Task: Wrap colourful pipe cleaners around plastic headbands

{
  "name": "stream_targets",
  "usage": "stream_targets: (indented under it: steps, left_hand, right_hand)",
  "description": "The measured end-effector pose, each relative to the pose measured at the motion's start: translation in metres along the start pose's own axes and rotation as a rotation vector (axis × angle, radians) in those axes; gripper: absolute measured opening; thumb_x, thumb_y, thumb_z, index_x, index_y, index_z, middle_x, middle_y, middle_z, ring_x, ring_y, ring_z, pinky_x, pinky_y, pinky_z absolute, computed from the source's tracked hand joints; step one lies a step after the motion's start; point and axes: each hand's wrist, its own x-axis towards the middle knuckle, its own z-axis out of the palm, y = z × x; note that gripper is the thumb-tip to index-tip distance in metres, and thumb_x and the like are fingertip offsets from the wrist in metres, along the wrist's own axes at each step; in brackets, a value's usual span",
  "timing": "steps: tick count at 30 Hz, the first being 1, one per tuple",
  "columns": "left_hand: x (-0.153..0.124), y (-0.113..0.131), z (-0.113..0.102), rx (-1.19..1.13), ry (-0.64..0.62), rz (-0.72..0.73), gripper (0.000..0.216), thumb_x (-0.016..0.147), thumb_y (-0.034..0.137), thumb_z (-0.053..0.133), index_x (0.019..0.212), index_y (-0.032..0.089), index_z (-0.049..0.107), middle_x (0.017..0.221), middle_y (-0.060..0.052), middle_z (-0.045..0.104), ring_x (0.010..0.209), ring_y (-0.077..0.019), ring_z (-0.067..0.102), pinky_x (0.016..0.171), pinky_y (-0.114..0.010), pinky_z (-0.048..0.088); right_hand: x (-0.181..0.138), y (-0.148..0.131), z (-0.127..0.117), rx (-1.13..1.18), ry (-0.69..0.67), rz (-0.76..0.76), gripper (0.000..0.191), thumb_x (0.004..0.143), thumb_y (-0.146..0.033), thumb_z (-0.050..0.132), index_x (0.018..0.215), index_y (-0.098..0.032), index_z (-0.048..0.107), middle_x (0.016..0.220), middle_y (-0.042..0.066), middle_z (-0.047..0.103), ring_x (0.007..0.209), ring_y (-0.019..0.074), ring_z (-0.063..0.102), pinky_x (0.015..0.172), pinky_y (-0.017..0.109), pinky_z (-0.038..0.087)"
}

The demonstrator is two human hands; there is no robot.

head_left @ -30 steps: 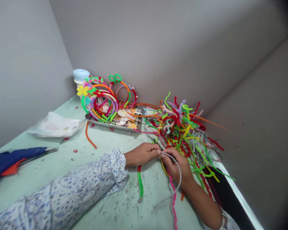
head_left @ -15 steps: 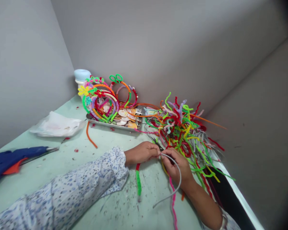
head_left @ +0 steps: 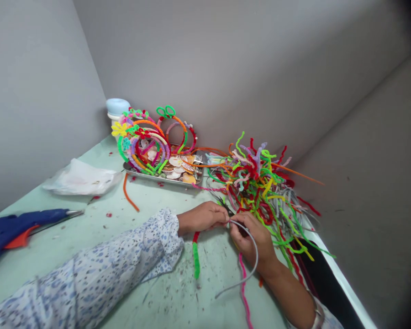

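Note:
My left hand [head_left: 203, 217] and my right hand [head_left: 254, 236] meet at their fingertips over the pale green table [head_left: 89, 228]. Both pinch the top end of a curved grey headband [head_left: 251, 262], which arcs down and left from my right hand. A red and green pipe cleaner [head_left: 195, 256] hangs from under my left hand. Under my right hand a pink pipe cleaner [head_left: 244, 292] trails toward me. Right behind my hands lies a big tangled pile of coloured pipe cleaners [head_left: 260, 183].
A metal tray [head_left: 160, 179] at the back holds several decorated headbands [head_left: 147, 139] and paper shapes. A white jar [head_left: 116, 109] stands behind it. A blue glue gun [head_left: 17, 228] and a plastic bag [head_left: 80, 178] lie at left. An orange pipe cleaner [head_left: 128, 194] lies loose.
My hands stay together on the grey headband. The red and green pipe cleaner and the band's free end have swung slightly left.

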Motion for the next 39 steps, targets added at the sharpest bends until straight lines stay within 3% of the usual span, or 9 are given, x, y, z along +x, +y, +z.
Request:
stream_targets:
  steps: [12,27,39]
  left_hand:
    - [-0.001,0.004,-0.001,-0.123,-0.007,-0.014,0.015,0.072,0.028,0.049,0.067,0.015,0.052,0.049,0.007,0.035,0.038,-0.0052,0.027,0.037,-0.021,0.022]
    - [-0.005,0.008,-0.01,-0.108,-0.183,-0.088,0.018,0.071,0.033,0.054,0.067,0.015,0.053,0.046,0.008,0.031,0.037,-0.0056,0.026,0.036,-0.021,0.019]
    - [-0.003,0.005,-0.005,-0.138,-0.12,-0.056,0.016,0.072,0.031,0.054,0.076,0.015,0.055,0.046,0.009,0.032,0.037,-0.0047,0.026,0.036,-0.019,0.022]
  right_hand:
    - [-0.001,0.002,0.0,0.006,-0.022,0.006,0.015,0.085,-0.016,0.048,0.093,-0.021,0.06,0.087,0.006,0.064,0.079,0.0183,0.061,0.073,0.031,0.048]
    - [-0.005,0.0,-0.004,-0.049,-0.043,-0.127,0.022,0.084,-0.009,0.047,0.1,-0.02,0.056,0.092,0.008,0.062,0.086,0.0198,0.058,0.075,0.033,0.048]
    - [0.001,0.003,-0.002,-0.02,-0.041,-0.056,0.014,0.087,-0.016,0.046,0.094,-0.02,0.058,0.089,0.007,0.062,0.083,0.0188,0.059,0.073,0.032,0.049]
